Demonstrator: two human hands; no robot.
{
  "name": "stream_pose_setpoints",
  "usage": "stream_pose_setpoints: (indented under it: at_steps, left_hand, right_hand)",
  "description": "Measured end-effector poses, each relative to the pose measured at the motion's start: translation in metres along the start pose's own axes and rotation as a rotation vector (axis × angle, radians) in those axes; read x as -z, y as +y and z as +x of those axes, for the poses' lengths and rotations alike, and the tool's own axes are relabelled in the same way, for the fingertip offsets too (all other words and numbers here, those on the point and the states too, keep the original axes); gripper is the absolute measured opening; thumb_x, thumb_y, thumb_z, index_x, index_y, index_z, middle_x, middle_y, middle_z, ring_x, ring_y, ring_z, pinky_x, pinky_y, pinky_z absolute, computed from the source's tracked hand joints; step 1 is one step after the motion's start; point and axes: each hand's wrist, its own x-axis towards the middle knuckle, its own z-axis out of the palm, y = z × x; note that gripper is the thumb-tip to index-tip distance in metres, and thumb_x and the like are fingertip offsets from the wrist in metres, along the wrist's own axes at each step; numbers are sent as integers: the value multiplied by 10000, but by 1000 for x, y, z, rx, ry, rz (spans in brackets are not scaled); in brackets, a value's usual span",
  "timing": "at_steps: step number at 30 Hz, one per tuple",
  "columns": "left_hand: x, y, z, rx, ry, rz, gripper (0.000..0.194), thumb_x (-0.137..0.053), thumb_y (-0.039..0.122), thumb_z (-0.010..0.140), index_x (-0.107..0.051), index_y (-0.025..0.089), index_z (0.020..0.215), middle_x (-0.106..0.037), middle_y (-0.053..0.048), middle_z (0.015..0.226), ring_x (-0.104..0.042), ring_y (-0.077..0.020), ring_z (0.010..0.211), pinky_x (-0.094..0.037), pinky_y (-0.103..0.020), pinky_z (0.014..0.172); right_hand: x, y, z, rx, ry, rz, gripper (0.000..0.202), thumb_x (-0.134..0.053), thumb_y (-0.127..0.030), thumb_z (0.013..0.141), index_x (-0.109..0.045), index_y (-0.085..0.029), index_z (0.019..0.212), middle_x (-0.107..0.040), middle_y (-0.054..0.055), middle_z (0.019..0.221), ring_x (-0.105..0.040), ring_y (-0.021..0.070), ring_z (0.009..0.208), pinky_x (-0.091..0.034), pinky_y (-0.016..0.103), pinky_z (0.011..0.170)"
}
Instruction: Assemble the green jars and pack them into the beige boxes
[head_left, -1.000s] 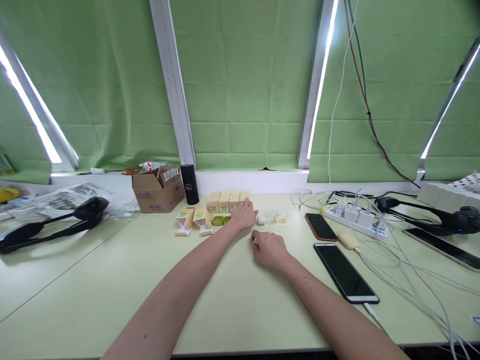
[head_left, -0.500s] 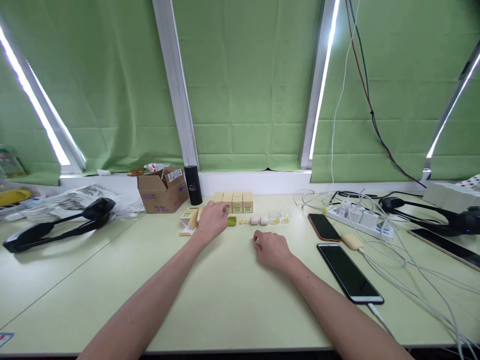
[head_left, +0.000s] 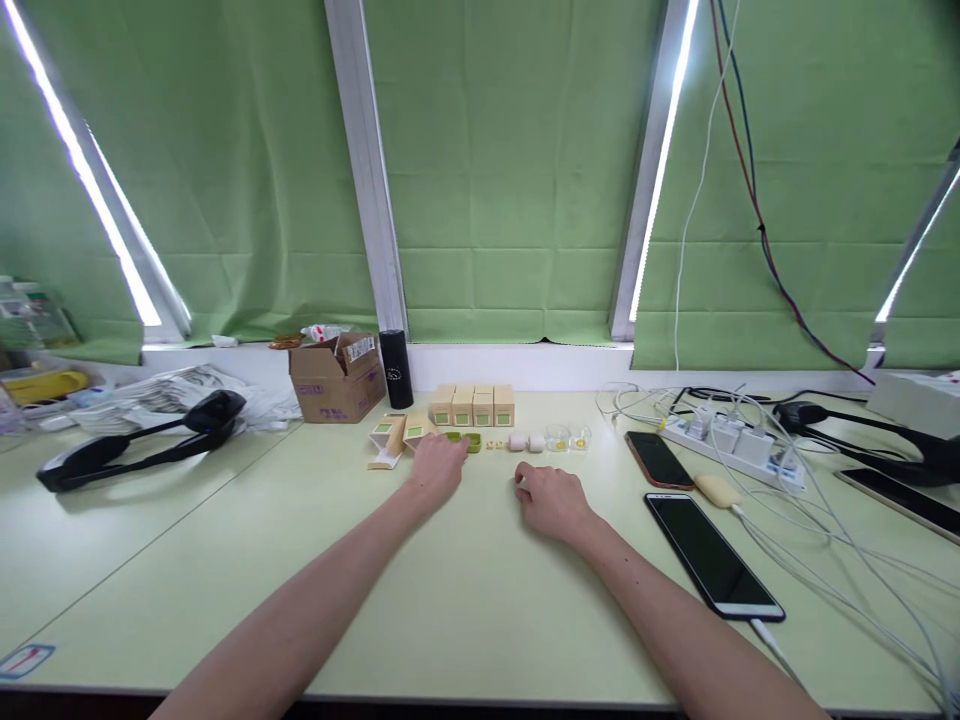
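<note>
My left hand point(head_left: 439, 468) reaches to a green piece point(head_left: 472, 442), its fingertips near or on it; whether it grips anything is too small to tell. My right hand point(head_left: 553, 500) rests curled on the table, fingers pressed together. Beyond the hands runs a row of small yellow pieces point(head_left: 495, 445), pinkish-white cylinders point(head_left: 526, 442) and clear round cups point(head_left: 568, 438). Behind them stand several small tan boxes point(head_left: 473, 405). Two opened tan boxes point(head_left: 388, 440) lie left of my left hand.
A cardboard box point(head_left: 337, 380) and a black cylinder point(head_left: 396, 370) stand at the back left. On the right are two phones point(head_left: 712, 555), a yellow case point(head_left: 718, 490), a power strip point(head_left: 731, 450) and loose cables. Black headgear point(head_left: 142, 445) lies left.
My left hand has come down and back from the tan boxes towards the green pieces. Two green pieces now show beside its fingers. The view has shifted slightly left.
</note>
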Motion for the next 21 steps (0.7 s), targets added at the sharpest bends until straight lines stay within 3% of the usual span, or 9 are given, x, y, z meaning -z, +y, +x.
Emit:
stream_pose_setpoints:
  at_steps: [10, 17, 21]
  left_hand:
    - [-15, -4, 3, -10, 31, -31, 248, -563, 311, 971, -732, 201, 1116, -733, -149, 910, -694, -299, 978, -476, -411, 917]
    - [-17, -3, 0, -54, 78, -36, 187, -561, 235, 958, -736, 170, 949, -689, -131, 819, -665, -273, 867, -437, -373, 840]
    - [-10, 2, -11, -137, 130, -14, 179, -546, 94, 894, -707, 171, 886, -667, -118, 767, -624, -265, 803, -386, -362, 766]
  right_hand:
    - [3, -2, -1, -3, -7, -1, 251, -500, -240, 961, -627, -230, 1177, -769, 103, 1061, -726, 285, 939, -403, 327, 697]
    - [0, -1, -1, -7, 3, 41, 257, -512, -232, 951, -643, -229, 1172, -765, 104, 1059, -716, 284, 939, -399, 328, 724]
    - [-5, 0, 0, 5, 105, 160, 336, -555, -236, 935, -592, -240, 1269, -746, 85, 1102, -701, 265, 946, -386, 317, 701]
